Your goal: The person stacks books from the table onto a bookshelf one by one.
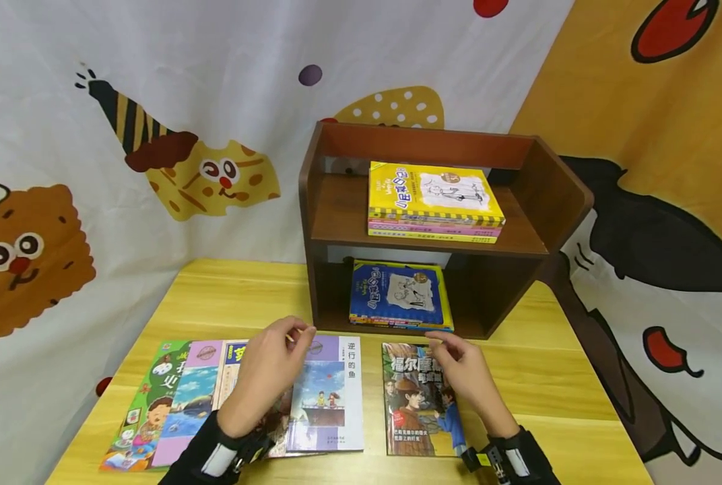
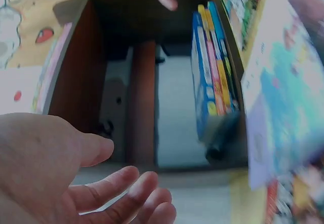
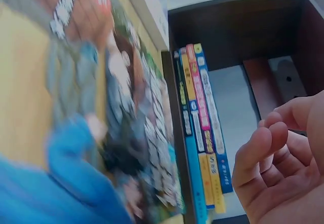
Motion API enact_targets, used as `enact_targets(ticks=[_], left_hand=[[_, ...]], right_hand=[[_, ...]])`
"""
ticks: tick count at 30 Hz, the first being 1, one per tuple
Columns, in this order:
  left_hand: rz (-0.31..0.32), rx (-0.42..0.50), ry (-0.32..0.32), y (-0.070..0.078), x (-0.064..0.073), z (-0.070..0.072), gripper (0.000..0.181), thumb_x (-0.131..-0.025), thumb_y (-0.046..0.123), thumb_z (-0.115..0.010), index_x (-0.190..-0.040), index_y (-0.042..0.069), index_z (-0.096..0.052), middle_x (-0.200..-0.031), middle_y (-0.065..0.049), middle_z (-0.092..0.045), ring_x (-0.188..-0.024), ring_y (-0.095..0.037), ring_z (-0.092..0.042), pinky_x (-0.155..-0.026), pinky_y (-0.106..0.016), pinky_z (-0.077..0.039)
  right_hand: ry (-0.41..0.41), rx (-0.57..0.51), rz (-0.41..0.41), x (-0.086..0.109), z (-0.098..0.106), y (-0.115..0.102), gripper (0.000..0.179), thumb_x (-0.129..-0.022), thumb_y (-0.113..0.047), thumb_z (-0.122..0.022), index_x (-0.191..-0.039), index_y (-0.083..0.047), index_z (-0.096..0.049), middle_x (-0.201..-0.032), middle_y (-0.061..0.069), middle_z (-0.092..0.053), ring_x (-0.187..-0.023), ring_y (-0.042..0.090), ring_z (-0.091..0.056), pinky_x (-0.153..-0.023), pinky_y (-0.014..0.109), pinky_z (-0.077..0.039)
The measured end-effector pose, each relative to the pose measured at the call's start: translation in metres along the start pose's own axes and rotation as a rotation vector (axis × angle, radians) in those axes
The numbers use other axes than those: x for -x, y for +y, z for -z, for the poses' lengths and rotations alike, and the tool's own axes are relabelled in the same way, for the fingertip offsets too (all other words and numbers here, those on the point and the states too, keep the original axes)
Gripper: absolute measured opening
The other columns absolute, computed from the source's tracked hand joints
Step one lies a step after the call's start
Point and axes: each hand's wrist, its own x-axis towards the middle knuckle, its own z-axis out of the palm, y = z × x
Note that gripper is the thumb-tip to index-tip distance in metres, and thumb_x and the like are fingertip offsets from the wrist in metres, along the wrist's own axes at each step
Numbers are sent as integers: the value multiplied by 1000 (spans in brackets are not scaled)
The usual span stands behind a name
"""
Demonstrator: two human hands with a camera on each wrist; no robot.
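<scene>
Fingers [image 1: 292, 325] of the left hand [image 1: 268, 370] bend loosely, the thumb apart from them, grasping nothing, above overlapping books on the near left. The right hand [image 1: 467, 367], its fingers gently curled, likewise holds nothing, over the right side of a dark detective storybook [image 1: 415, 404] lying face up. Just right of the left hand, a purple-and-white book [image 1: 326, 401] ends the row; a purple book with a sea scene [image 1: 194, 394] and a green illustrated book [image 1: 149, 411] lie farther left. Beyond the hands, on the wood-grain table [image 1: 518, 384], stands a brown two-tier bookcase [image 1: 555, 195], with a blue-topped book stack [image 1: 400, 296] low and a yellow-topped book stack [image 1: 434, 199] above. Cartoon-printed cloth [image 1: 215, 81] hangs at the far side.
</scene>
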Motion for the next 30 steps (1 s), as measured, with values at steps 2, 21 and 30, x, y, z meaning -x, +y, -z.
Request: enact_targets(ticks=[2,21,30], left_hand=[[29,3,-20,-11,6,6,18,-90,42,-57,-95,26,-65,-72,12,-58,-57,-3,-49,-47,-28,-40],[70,-330,-229,-36,49,-41,87,-76,71,-55,-107,-11,-61,-107,-28,-55,-93,-40,-54,-63,-54,-53],[129,-344,-238,-22,55,-60,100,-59,74,-67,-109,-12,-57,-87,-20,-53,-66,-27,-52,-48,-41,-47]], right_hand=[[-10,-54,-24,7,-1,-7,24,-95,-29,-54,-115,-21,-63,-62,17,-50,-40,29,-47,-35,38,-43],[-81,-51,-121,16,-38,15,31,-93,-40,-54,-114,-21,-66,-73,15,-60,-43,24,-49,-39,33,-46],[-223,-64,-110,27,-56,-11,20,-96,-27,-52,-107,-19,-66,-69,22,-61,-45,27,-51,-40,31,-47]])
